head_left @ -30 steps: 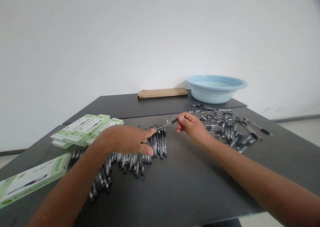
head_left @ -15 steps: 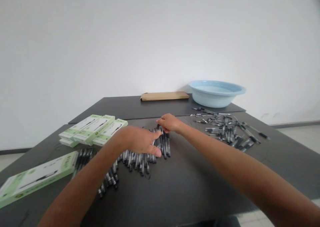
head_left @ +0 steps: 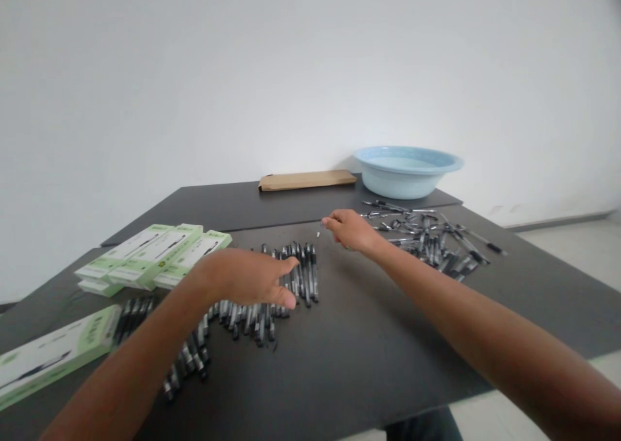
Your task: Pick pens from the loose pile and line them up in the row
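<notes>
A row of pens [head_left: 262,318] with black grips and clear barrels lies side by side on the dark table. My left hand [head_left: 247,276] reaches over this row with thumb and forefinger apart, hiding some of the pens. I cannot see anything held in it. Beyond the row's right end is my right hand [head_left: 348,229], its thumb and forefinger pressed together. A tiny glint shows at those fingertips, too small to name. Just below them is a small white bit [head_left: 318,234]. Close by on the right lies a loose heap of pens [head_left: 434,244].
Green-and-white pen boxes [head_left: 150,250] are stacked at the left. Another pen box [head_left: 58,354] lies nearer me, touching more pens [head_left: 130,315]. At the back are a flat brown cardboard piece [head_left: 308,180] and a light blue basin [head_left: 407,172]. A seam crosses the table [head_left: 310,383].
My right hand has moved off the pens' far ends, to the right. The small white bit now shows beside it. My left hand stays over the row; the view has shifted somewhat.
</notes>
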Tool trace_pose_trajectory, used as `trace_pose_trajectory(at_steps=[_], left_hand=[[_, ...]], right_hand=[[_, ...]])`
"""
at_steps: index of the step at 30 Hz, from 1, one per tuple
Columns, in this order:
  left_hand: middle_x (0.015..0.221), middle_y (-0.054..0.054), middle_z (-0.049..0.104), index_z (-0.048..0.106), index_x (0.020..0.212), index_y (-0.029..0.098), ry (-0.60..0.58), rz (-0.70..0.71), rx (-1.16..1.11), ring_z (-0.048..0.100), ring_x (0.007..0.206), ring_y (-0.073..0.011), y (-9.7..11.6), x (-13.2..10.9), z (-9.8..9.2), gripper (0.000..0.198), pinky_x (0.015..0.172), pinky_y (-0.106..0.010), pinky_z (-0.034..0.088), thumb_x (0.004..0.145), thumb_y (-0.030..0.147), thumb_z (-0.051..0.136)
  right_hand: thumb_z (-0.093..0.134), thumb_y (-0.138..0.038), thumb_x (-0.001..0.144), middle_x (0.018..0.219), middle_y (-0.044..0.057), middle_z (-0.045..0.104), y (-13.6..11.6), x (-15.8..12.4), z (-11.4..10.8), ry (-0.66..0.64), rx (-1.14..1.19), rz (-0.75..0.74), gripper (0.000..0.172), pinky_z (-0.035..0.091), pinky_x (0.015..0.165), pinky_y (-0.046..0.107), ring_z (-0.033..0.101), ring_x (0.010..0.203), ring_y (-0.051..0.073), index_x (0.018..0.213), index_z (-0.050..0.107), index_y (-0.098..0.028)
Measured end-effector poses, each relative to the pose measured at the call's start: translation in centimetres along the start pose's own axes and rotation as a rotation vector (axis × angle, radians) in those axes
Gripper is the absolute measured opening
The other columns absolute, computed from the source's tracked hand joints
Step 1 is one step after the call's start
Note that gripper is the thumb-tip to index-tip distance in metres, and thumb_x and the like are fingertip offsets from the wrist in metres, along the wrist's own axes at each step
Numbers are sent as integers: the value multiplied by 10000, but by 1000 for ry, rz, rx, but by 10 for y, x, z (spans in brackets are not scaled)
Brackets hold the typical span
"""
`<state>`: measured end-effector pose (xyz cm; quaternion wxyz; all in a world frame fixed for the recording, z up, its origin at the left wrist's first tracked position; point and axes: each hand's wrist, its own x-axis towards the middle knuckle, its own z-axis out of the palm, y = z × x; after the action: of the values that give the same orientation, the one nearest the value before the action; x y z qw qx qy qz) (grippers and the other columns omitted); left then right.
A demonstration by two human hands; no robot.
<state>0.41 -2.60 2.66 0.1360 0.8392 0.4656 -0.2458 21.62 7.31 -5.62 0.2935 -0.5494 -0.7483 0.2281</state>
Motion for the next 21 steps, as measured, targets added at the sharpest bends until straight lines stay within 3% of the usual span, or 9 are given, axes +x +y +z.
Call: trace_pose_trajectory(at_steps=[5,8,11,13,16,19,21], left_hand=[[1338,-173,501,165,1463,122,-38,-21,-12,514,1160,-289,0,10,3,826,894,-324,412,836,617,375],[1323,-177,514,119,1464,86,-77,-2,-32,523,1153,-267,-3,13,2,829,913,-319,405,853,585,375],[1418,-186,377,78,1462,57,-43,17,-20,444,1234,-256,-14,7,-2,828,976,-321,354,874,583,329],[1479,-172,234,86,1465,72,36,-32,-4,331,1308,-260,-24,0,-6,841,1025,-318,291,866,619,310],[1453,-191,295,-13,1462,62,91,-79,-35,359,1292,-265,-32,-10,-9,908,1025,-332,295,852,662,291],[1465,-207,249,30,1458,35,124,-53,-14,344,1298,-280,-27,-14,-8,901,1028,-350,292,855,645,305],[1480,-208,194,64,1454,27,109,-40,3,325,1307,-285,-21,-15,-6,893,1038,-354,277,850,633,322]], right_hand=[[326,-381,882,600,25,584,56,-12,-62,249,-29,118,346,331,480,224,497,475,115,828,566,-138],[338,-361,872,643,46,590,72,-18,-73,388,-54,165,326,341,529,239,512,559,138,812,563,-133],[443,-347,835,732,52,635,57,-23,-55,381,-127,85,243,358,598,245,544,661,153,792,580,-151],[465,-345,838,817,64,661,30,-25,-32,249,-211,-16,228,379,642,249,573,743,167,846,598,-160],[465,-386,849,924,105,680,-16,-25,8,-79,-341,-47,279,427,685,276,612,838,206,920,626,-170],[527,-422,798,903,153,691,-52,-21,43,-202,-377,-56,311,473,672,326,642,840,267,840,675,-152],[546,-375,784,949,156,691,-66,-17,59,-242,-391,-67,282,491,688,352,647,875,286,900,684,-158]])
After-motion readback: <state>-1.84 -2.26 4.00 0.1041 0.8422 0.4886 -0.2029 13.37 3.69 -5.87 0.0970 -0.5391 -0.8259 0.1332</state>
